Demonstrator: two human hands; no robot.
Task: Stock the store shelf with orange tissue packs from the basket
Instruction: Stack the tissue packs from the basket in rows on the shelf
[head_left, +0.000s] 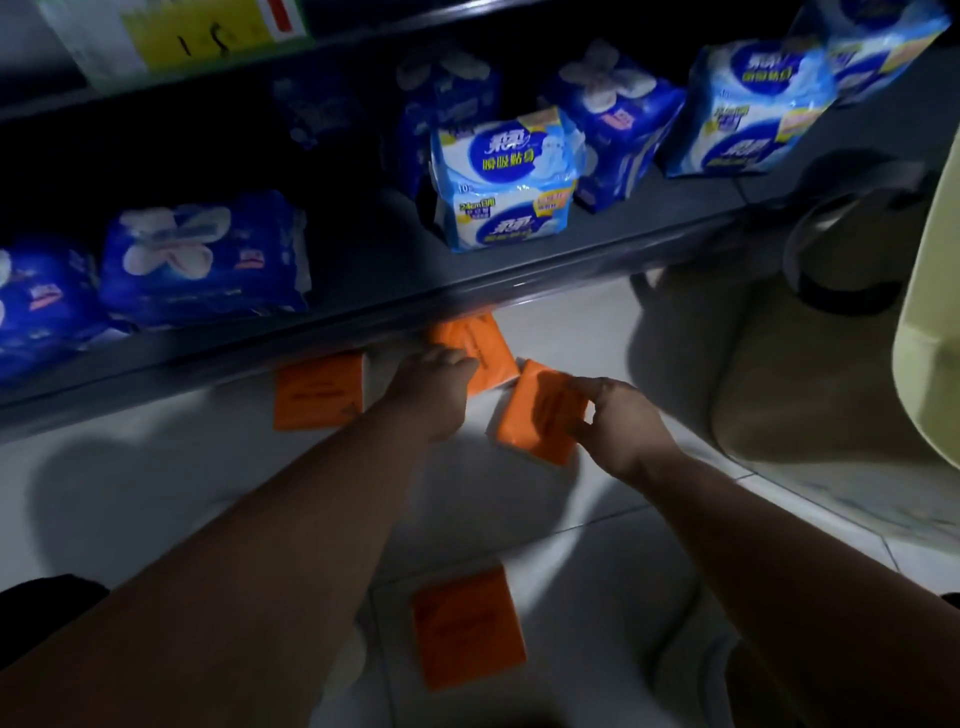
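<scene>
Several orange tissue packs lie on the white tiled floor below the dark shelf edge (363, 312). My left hand (434, 387) reaches onto one orange pack (480, 345) close under the shelf, fingers curled over its near edge. My right hand (615, 421) grips a second orange pack (537, 413), tilted and slightly off the floor. A third pack (318, 391) lies flat to the left of my left hand. A fourth pack (467, 626) lies nearer to me between my forearms.
The shelf holds dark blue packs (202, 260) at the left and light blue and white packs (506, 176) in the middle and right. A pale basket with a dark handle (831, 249) stands at the right on the floor. A yellow price label (208, 28) hangs above.
</scene>
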